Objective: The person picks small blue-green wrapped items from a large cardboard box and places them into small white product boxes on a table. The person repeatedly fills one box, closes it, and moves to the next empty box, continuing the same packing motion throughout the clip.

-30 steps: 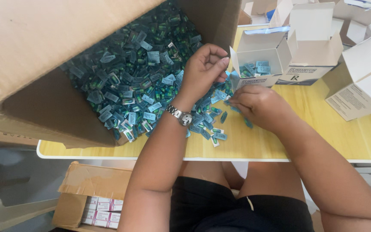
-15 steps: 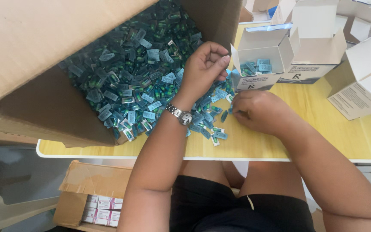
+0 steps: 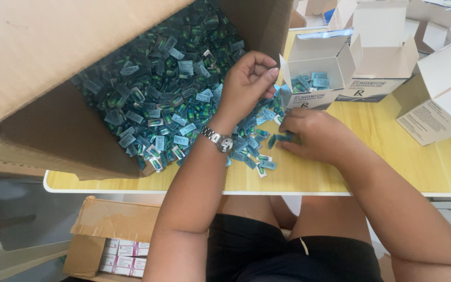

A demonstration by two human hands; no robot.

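A big cardboard carton (image 3: 53,104) lies tipped on the yellow table (image 3: 403,167), spilling a heap of small blue-green capsule packets (image 3: 168,83). My left hand (image 3: 246,83), a silver watch (image 3: 224,142) on its wrist, is curled over the packets at the carton's mouth with several pinched in its fingers. My right hand (image 3: 314,133) rests on the table and grips a few packets (image 3: 284,138) at its fingertips. Just beyond stands a small open white box (image 3: 314,73) partly filled with packets.
More open white boxes (image 3: 382,57) (image 3: 440,99) stand at the back right. Loose packets (image 3: 261,164) lie near the table's front edge. Under the table, a brown carton (image 3: 110,235) holds white and pink boxes. My lap is below.
My right hand has slid slightly left along the table and gathered packets at its fingertips. My left hand has stayed almost still over the pile.
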